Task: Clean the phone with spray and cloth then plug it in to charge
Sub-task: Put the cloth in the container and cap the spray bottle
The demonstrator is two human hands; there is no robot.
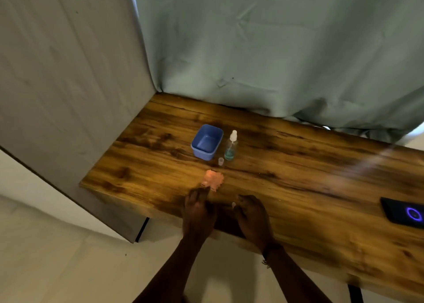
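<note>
My left hand (pixel 198 213) lies over the table's front edge, its straight fingertips touching the near edge of a crumpled orange cloth (pixel 213 179). Beside it, my right hand (pixel 252 215) has its fingers curled, and its thumb and forefinger seem to pinch a small white piece (pixel 233 204). Between the hands the table is dark, and I cannot tell whether a phone lies there. A clear spray bottle (pixel 231 145) with teal liquid and a white nozzle stands upright behind the cloth. Its small clear cap (pixel 221 161) stands on the table beside it.
An empty blue plastic tub (pixel 207 142) stands left of the bottle. A black flat device with a glowing blue ring (pixel 406 212) lies at the right edge. A grey-green curtain (pixel 275 50) hangs behind the wooden table (pixel 309 176). A grey panel stands at the left.
</note>
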